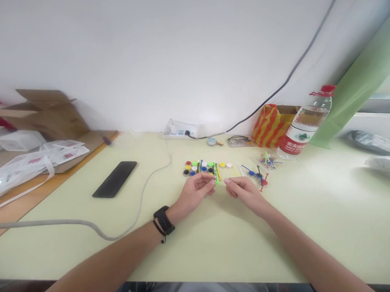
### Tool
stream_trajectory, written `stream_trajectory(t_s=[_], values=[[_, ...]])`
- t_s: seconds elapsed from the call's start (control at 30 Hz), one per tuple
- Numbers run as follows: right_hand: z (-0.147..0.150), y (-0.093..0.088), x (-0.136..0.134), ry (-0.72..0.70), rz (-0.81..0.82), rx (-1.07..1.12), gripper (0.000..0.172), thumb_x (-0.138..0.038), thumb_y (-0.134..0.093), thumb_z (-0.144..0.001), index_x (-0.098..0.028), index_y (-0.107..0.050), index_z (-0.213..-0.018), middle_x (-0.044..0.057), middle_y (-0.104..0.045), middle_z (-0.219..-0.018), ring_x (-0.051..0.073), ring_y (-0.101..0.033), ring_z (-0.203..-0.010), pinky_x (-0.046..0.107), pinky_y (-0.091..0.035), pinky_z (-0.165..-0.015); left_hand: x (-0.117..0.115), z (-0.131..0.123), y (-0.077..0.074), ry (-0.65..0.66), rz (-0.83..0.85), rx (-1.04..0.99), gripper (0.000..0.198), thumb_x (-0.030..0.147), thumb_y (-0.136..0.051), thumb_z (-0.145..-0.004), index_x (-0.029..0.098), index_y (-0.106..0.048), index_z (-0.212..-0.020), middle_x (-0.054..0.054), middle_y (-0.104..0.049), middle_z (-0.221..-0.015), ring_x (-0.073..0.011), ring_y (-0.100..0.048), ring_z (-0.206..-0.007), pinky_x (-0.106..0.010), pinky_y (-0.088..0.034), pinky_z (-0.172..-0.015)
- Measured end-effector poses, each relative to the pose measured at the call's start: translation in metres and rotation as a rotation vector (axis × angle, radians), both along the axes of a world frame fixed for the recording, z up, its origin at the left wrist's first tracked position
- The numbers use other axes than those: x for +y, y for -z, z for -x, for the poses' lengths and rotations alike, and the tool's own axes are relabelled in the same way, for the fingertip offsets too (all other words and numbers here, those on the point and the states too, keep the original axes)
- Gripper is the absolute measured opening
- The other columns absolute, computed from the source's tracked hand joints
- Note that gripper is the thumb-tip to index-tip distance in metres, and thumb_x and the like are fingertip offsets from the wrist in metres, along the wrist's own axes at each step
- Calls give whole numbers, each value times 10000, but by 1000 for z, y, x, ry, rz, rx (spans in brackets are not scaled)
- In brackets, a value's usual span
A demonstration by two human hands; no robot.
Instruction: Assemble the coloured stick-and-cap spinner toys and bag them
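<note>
My left hand [197, 190] is closed in a pinch above the table, with a small bright green plastic piece [217, 181] at its fingertips. A short gap to the right, my right hand [245, 193] is also pinched; anything between its fingertips is too small to make out. Just beyond my left hand lie rows of round coloured discs [187, 168] and several thin plastic sticks [218, 171]. Past my right hand are arrow-shaped pieces with round hubs: a blue one [251, 174] and a red one [264, 182].
A black phone [115, 179] and a grey cable [141, 200] lie to the left. Along the wall stand a power strip [181, 131], a striped bag [271, 126] and a water bottle [305, 125]. Far left, a cardboard box [49, 112] sits beside plastic packets [27, 163].
</note>
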State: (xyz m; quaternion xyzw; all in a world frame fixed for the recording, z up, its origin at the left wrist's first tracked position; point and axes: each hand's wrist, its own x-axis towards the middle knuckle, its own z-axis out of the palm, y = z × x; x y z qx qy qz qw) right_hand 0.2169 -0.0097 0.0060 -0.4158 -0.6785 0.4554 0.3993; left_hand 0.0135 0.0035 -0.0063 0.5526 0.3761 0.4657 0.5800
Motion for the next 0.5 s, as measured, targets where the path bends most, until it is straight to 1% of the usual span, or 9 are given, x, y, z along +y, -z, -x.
stream_trajectory(t_s=[0.1,0.2,0.3,0.4,0.5], values=[[1,0,0,-6,21,68,380,-552,-659,-905,-209,-549,-786,-17,-528,-704,130,-465,-616,272,-385,-582,0,-1,-1,8,3,10,326,395,-819,-791,158,-699,-980,-39,-712,-838,-147,-673,-704,-297,-570,-726],[2,3,1,-40,26,132,317,-498,-707,-887,-218,-566,-931,-3,-572,-841,123,-493,-654,272,-427,-616,-1,-1,-1,26,11,3,328,392,-822,-788,155,-702,-981,-44,-713,-844,-152,-676,-721,-295,-574,-726],[3,7,2,-60,23,134,288,-460,-683,-915,-228,-564,-1038,22,-613,-958,128,-530,-694,277,-453,-640,-1,-1,-2,42,14,2,328,389,-816,-798,150,-702,-992,-46,-713,-858,-145,-674,-720,-288,-577,-723],[4,9,2,-55,-17,42,240,-440,-624,-957,-232,-568,-1063,28,-632,-950,150,-563,-750,275,-454,-640,-1,-1,-3,44,15,4,334,394,-817,-799,146,-704,-993,-47,-716,-864,-141,-672,-720,-283,-577,-723],[5,10,0,-31,-102,-82,187,-416,-566,-992,-230,-568,-1010,-1,-601,-822,146,-529,-697,271,-427,-609,-1,-1,-5,50,27,20,351,411,-814,-800,151,-705,-1010,-61,-729,-891,-158,-685,-762,-288,-580,-732]])
